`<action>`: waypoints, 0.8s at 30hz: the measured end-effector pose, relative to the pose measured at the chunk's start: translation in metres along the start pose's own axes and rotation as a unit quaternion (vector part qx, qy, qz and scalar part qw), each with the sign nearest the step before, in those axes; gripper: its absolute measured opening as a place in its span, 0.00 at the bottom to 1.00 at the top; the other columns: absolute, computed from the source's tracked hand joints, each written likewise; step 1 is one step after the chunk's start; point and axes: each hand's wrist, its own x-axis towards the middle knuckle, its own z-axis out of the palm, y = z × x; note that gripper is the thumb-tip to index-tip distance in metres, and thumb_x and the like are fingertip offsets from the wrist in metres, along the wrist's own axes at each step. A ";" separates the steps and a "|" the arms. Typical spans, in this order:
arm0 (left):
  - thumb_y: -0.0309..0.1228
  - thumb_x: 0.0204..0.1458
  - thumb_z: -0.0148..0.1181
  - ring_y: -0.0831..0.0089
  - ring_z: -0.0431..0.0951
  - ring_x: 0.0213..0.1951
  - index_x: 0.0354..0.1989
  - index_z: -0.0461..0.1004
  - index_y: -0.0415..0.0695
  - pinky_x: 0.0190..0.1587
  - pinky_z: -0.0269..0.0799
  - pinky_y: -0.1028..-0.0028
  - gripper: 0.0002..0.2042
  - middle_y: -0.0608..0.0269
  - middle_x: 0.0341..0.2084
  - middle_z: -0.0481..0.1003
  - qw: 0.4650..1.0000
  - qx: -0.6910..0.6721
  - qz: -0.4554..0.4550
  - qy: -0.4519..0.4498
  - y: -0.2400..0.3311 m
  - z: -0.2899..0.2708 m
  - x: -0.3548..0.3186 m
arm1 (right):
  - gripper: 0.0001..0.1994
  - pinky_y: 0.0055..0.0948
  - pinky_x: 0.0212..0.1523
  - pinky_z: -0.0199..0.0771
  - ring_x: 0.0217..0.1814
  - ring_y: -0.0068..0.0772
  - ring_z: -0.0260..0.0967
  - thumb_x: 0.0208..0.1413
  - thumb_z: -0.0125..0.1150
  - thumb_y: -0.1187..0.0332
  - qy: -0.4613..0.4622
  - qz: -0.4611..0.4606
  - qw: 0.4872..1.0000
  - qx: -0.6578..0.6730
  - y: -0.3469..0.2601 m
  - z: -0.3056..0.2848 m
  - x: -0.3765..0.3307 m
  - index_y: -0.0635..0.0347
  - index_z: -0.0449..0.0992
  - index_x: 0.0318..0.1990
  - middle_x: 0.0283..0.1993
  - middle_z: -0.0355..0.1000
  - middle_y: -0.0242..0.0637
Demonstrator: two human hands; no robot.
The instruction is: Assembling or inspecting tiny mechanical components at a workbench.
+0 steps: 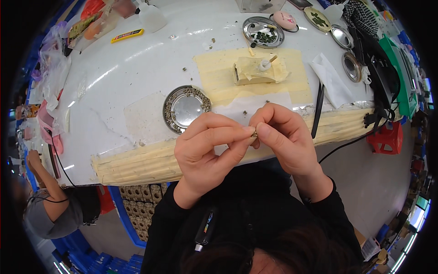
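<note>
My left hand (207, 146) and my right hand (287, 139) meet fingertip to fingertip above the front edge of the table. Pinched between them is a small brass-coloured piece (254, 134), mostly covered by the fingers, so its exact kind does not show. Left of the hands stands a round metal dish (185, 109) with many tiny similar-looking pieces around its inner edge. A white paper sheet (273, 98) lies under and beyond the hands, with a couple of tiny pieces on it.
A tape-covered block (260, 73) holds a small white bottle (264, 65). Black tweezers (318, 109) and a white cloth (332, 80) lie to the right. Farther back are a plate of dark bits (263, 33) and a yellow cutter (127, 36). Another person (50, 205) sits at left.
</note>
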 end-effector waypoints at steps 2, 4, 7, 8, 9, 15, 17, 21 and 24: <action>0.14 0.41 0.67 0.75 0.76 0.28 0.36 0.81 0.40 0.28 0.71 0.78 0.12 0.62 0.27 0.77 1.000 -0.014 0.000 -0.004 -0.002 -0.001 0.000 | 0.07 0.20 0.41 0.69 0.36 0.16 0.66 0.64 0.55 0.68 -0.012 0.023 0.999 0.024 0.000 -0.002 0.001 0.64 0.72 0.38 0.34 0.70 0.29; 0.15 0.42 0.67 0.75 0.76 0.28 0.36 0.81 0.40 0.28 0.71 0.78 0.12 0.62 0.28 0.77 1.000 -0.015 -0.003 -0.003 -0.002 -0.001 0.000 | 0.08 0.19 0.41 0.69 0.36 0.17 0.66 0.65 0.54 0.67 -0.013 0.044 0.999 0.030 0.000 -0.003 0.001 0.64 0.72 0.38 0.34 0.71 0.29; 0.14 0.41 0.67 0.74 0.76 0.28 0.35 0.81 0.39 0.28 0.71 0.78 0.12 0.62 0.28 0.78 0.998 0.059 0.017 0.019 0.003 0.002 0.000 | 0.06 0.20 0.41 0.69 0.37 0.16 0.66 0.63 0.57 0.69 0.029 -0.003 1.000 0.003 0.003 0.001 0.001 0.64 0.72 0.39 0.34 0.71 0.28; 0.14 0.40 0.67 0.73 0.76 0.28 0.35 0.81 0.39 0.28 0.70 0.77 0.12 0.61 0.28 0.78 0.996 0.079 0.035 0.027 0.002 0.004 0.000 | 0.05 0.21 0.40 0.69 0.36 0.18 0.67 0.61 0.59 0.71 0.043 -0.029 0.998 -0.021 0.004 0.002 0.000 0.63 0.73 0.38 0.33 0.71 0.29; 0.14 0.39 0.67 0.72 0.76 0.27 0.35 0.81 0.38 0.28 0.70 0.77 0.12 0.61 0.27 0.78 0.993 0.099 0.054 0.034 0.000 0.006 -0.001 | 0.05 0.21 0.38 0.69 0.36 0.19 0.68 0.59 0.61 0.72 0.057 -0.056 0.996 -0.044 0.005 0.004 0.000 0.63 0.73 0.38 0.33 0.71 0.30; 0.11 0.37 0.66 0.70 0.76 0.28 0.34 0.80 0.37 0.29 0.69 0.77 0.13 0.60 0.27 0.77 0.975 0.188 0.107 0.045 0.001 0.011 -0.001 | 0.07 0.25 0.33 0.70 0.32 0.29 0.70 0.48 0.68 0.78 0.095 -0.363 0.790 -0.485 0.004 0.001 0.007 0.64 0.76 0.34 0.31 0.73 0.38; 0.11 0.37 0.66 0.70 0.76 0.28 0.34 0.80 0.37 0.29 0.69 0.77 0.14 0.60 0.27 0.77 0.976 0.188 0.103 0.046 0.000 0.012 -0.002 | 0.06 0.25 0.33 0.71 0.32 0.29 0.71 0.49 0.67 0.77 0.105 -0.346 0.801 -0.478 0.005 0.001 0.006 0.64 0.75 0.34 0.32 0.73 0.38; 0.14 0.38 0.68 0.71 0.76 0.27 0.34 0.80 0.38 0.27 0.70 0.77 0.13 0.61 0.27 0.77 0.985 0.145 0.082 0.038 0.000 0.010 0.000 | 0.05 0.23 0.38 0.72 0.34 0.23 0.70 0.57 0.62 0.74 0.090 -0.141 0.959 -0.230 0.007 0.002 -0.001 0.65 0.73 0.37 0.34 0.73 0.34; 0.14 0.40 0.68 0.73 0.76 0.27 0.35 0.81 0.38 0.28 0.71 0.78 0.12 0.61 0.27 0.77 0.997 0.076 0.028 0.016 0.001 0.004 0.000 | 0.05 0.22 0.41 0.72 0.36 0.20 0.70 0.62 0.57 0.73 0.040 -0.034 0.996 -0.066 0.004 -0.001 -0.001 0.65 0.72 0.39 0.35 0.72 0.32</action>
